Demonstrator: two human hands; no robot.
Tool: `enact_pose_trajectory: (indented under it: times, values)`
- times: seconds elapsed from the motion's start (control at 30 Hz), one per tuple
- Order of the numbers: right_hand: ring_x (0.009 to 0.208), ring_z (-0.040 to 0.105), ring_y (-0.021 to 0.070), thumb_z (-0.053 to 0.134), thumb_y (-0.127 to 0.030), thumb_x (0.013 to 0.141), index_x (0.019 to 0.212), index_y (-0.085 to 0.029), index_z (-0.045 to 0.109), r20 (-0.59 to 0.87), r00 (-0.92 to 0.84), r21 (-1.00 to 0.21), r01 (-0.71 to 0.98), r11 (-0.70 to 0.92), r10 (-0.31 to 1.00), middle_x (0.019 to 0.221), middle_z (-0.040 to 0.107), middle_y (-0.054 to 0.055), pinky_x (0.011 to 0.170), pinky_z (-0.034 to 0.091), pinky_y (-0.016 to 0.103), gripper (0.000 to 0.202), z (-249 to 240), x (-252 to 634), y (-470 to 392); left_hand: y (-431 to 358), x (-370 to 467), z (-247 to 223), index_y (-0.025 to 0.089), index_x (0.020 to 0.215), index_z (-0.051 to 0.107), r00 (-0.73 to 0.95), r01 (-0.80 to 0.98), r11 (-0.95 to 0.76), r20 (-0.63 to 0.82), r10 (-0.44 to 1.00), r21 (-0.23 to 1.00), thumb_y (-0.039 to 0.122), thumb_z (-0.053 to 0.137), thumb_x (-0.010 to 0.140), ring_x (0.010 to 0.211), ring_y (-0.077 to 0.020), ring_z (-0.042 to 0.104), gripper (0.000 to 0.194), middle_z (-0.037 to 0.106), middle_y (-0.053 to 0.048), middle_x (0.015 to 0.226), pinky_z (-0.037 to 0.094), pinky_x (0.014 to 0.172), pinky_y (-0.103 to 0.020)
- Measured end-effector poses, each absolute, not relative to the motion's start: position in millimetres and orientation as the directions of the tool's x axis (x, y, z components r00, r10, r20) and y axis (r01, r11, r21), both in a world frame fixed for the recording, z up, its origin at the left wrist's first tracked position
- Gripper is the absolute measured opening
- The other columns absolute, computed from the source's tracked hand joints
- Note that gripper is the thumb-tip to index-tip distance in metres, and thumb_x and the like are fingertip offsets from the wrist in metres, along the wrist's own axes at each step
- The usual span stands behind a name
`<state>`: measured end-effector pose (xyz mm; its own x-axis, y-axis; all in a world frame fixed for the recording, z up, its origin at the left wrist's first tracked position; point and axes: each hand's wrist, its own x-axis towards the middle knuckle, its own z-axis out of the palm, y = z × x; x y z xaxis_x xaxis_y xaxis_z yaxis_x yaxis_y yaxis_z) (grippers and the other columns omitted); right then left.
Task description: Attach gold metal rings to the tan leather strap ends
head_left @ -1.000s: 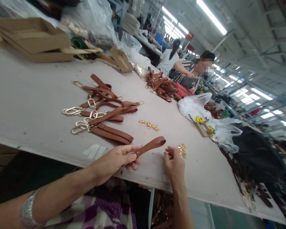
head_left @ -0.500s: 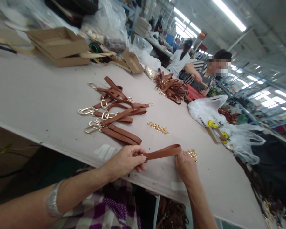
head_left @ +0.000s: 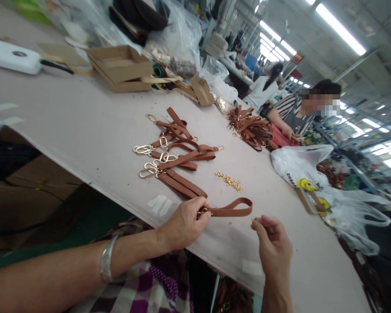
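Your left hand [head_left: 185,222] grips a brown strap [head_left: 231,211] by its metal end, thumb and fingers closed over it, so the loop sticks out towards your right hand [head_left: 275,243]. That right hand is just beyond the loop and apart from it, thumb and finger pinched on a metal bit [head_left: 253,220] too small to make out. A bracelet [head_left: 107,261] circles your left forearm. Just beyond the loop, ahead of and between your hands, lies a small pile of gold hardware [head_left: 228,181] on the table [head_left: 84,117]. Ahead of your left hand, more brown straps [head_left: 185,184] lie overlapping, most of their gold clasps [head_left: 149,170] pointing left. Farther out, past the hardware, sits a heap [head_left: 249,128] of similar straps, and ahead of your right hand stands a white plastic bag [head_left: 299,165]. Well beyond your left hand are an open carton [head_left: 120,65] and, farther left, a white device [head_left: 13,56]. Past the heap, a co-worker [head_left: 293,106] in stripes bends over something red [head_left: 280,135].
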<state>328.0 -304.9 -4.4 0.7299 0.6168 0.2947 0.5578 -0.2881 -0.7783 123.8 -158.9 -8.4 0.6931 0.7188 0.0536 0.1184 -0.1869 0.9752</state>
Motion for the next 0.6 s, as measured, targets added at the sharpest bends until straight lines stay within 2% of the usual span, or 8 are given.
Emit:
enact_pose_trajectory:
  times: [0.07, 0.13, 0.23, 0.4, 0.6]
  values:
    - [0.078, 0.069, 0.0183, 0.07, -0.034, 0.08, 0.099, -0.018, 0.06, 0.289, 0.746, -0.873, 0.463, -0.155, 0.6, 0.09, 0.07, 0.006, 0.072, 0.056, 0.033, 0.027, -2.9, 291.7, -301.3, -159.5, 125.6, -9.2, 0.016, 0.079, 0.057, 0.69, 0.111, -0.203, 0.071, 0.72, 0.973, 0.019, 0.049, 0.084, 0.07, -0.0159, 0.053, 0.009, 0.058, -0.001, 0.074, 0.037, 0.063, -0.026]
    - [0.081, 0.068, 0.0177, 0.069, -0.032, 0.081, 0.097, -0.018, 0.062, 0.297, 0.699, -0.877, 0.469, -0.103, 0.65, 0.091, 0.069, 0.006, 0.075, 0.057, 0.032, 0.022, -5.6, 259.1, -292.9, -160.5, 126.8, -9.4, 0.017, 0.078, 0.056, 0.694, 0.098, -0.228, 0.098, 0.714, 0.969, 0.018, 0.05, 0.084, 0.07, -0.0157, 0.053, 0.009, 0.058, -0.001, 0.074, 0.037, 0.063, -0.026]
    - [0.085, 0.068, 0.017, 0.064, -0.028, 0.086, 0.098, -0.02, 0.063, 0.368, 0.59, -0.797, 0.598, -0.083, 0.718, 0.093, 0.07, 0.005, 0.079, 0.056, 0.031, 0.015, -12.3, 232.9, -278.2, -161.7, 126.7, -9.3, 0.017, 0.078, 0.056, 0.693, 0.089, -0.281, 0.143, 0.707, 0.956, 0.015, 0.049, 0.083, 0.071, -0.0154, 0.053, 0.008, 0.058, -0.001, 0.076, 0.037, 0.063, -0.026]
    - [0.085, 0.069, 0.015, 0.058, -0.022, 0.089, 0.098, -0.023, 0.063, 0.498, 0.45, -0.609, 0.79, -0.071, 0.741, 0.092, 0.071, 0.002, 0.077, 0.055, 0.027, 0.01, -14.0, 232.7, -270.1, -161.7, 124.0, -9.5, 0.017, 0.081, 0.056, 0.689, 0.065, -0.37, 0.226, 0.689, 0.927, 0.009, 0.048, 0.081, 0.073, -0.0161, 0.054, 0.011, 0.059, -0.003, 0.079, 0.038, 0.064, -0.026]
    - [0.085, 0.069, 0.015, 0.059, -0.02, 0.088, 0.087, -0.023, 0.062, 0.563, 0.47, -0.583, 0.809, -0.077, 0.679, 0.088, 0.072, 0.001, 0.077, 0.053, 0.026, 0.004, -13.2, 229.5, -272.3, -162.5, 121.5, -10.8, 0.017, 0.086, 0.058, 0.719, 0.01, -0.423, 0.287, 0.633, 0.906, 0.008, 0.046, 0.081, 0.077, -0.0172, 0.055, 0.015, 0.059, -0.004, 0.08, 0.04, 0.067, -0.027]
